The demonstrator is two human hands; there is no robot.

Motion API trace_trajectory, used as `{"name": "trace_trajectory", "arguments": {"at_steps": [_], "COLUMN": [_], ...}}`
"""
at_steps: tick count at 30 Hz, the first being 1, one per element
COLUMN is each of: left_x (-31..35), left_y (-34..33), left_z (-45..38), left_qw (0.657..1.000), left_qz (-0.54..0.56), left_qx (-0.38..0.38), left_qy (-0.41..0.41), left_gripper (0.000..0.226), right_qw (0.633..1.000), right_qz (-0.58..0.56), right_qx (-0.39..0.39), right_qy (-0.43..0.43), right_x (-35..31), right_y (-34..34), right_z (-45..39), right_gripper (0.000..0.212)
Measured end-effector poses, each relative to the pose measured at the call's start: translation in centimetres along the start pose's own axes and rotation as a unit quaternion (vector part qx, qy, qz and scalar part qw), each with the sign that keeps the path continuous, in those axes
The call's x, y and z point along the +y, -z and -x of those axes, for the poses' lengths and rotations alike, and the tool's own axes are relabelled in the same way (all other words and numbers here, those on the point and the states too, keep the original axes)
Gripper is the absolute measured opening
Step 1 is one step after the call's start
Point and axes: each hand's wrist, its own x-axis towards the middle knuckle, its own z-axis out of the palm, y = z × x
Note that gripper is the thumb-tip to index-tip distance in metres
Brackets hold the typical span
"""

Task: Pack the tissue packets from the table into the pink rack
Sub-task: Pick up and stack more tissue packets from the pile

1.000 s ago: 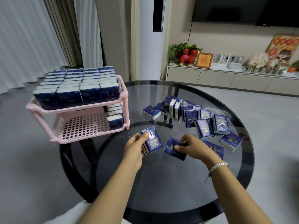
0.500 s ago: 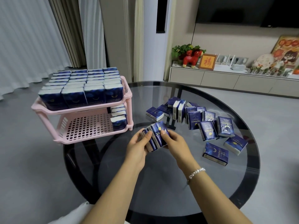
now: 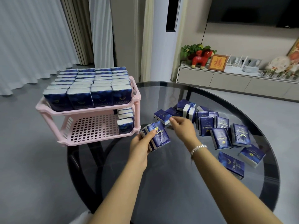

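Observation:
My left hand (image 3: 142,143) grips a small stack of dark blue tissue packets (image 3: 157,137) just above the round glass table (image 3: 186,183). My right hand (image 3: 182,126) reaches past the stack, its fingertips at a packet (image 3: 161,116) lying flat on the glass; whether it holds that packet I cannot tell. Several loose packets (image 3: 221,131) lie scattered to the right. The pink two-tier rack (image 3: 90,110) stands at the table's left edge. Its top tier is full of packets; the lower tier holds a short row (image 3: 125,120) at its right end.
The table's rim (image 3: 273,167) curves close to the outer packets on the right. A low cabinet (image 3: 234,81) with ornaments runs along the far wall. Curtains (image 3: 32,38) hang behind the rack, with grey floor all around.
My right hand let go of the stack and moved forward to the flat packet near the pile. The left hand keeps the stack, now tilted a little.

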Motion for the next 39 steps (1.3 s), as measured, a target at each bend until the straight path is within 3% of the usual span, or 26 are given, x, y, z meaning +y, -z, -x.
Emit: {"name": "trace_trajectory", "arguments": {"at_steps": [4, 8, 11, 17, 22, 28, 31, 36, 39], "left_x": [0.3, 0.5, 0.6, 0.6, 0.9, 1.5, 1.7, 2.1, 2.3], "left_y": [0.3, 0.3, 0.3, 0.5, 1.2, 2.3, 2.7, 3.1, 3.4], "left_z": [-0.6, -1.0, -1.1, -0.9, 0.0, 1.3, 1.9, 3.3, 4.0], "left_qw": [1.0, 1.0, 0.999, 0.999, 1.0, 0.999, 0.999, 0.997, 0.995], "left_qz": [0.004, 0.017, 0.03, 0.036, 0.019, -0.016, -0.04, -0.07, -0.085], "left_qx": [0.011, 0.012, 0.018, 0.019, 0.022, 0.033, 0.026, -0.019, -0.056], "left_qy": [0.011, 0.017, 0.021, 0.018, 0.001, 0.0, -0.004, 0.007, 0.013], "left_gripper": [0.009, 0.01, 0.01, 0.011, 0.017, 0.017, 0.02, 0.025, 0.028], "right_qw": [0.994, 0.975, 0.965, 0.983, 0.998, 0.986, 0.976, 0.959, 0.96], "right_qz": [0.106, 0.22, 0.259, 0.167, 0.013, -0.168, -0.209, -0.216, -0.181], "right_qx": [0.004, -0.023, -0.051, -0.074, -0.067, -0.013, -0.044, -0.156, -0.181], "right_qy": [0.024, 0.033, 0.0, -0.031, -0.015, -0.003, 0.044, 0.096, 0.113], "right_x": [0.4, 0.6, 0.6, 0.1, 0.9, -0.3, -1.0, -2.8, -3.1], "right_y": [-1.4, -3.2, -3.7, -3.2, -2.5, 1.1, 2.7, 3.2, 2.1], "right_z": [-4.3, -5.9, -6.4, -5.8, -3.4, 0.7, 2.9, 6.5, 7.4], "right_gripper": [0.04, 0.032, 0.042, 0.064, 0.045, 0.034, 0.018, 0.019, 0.019]}}
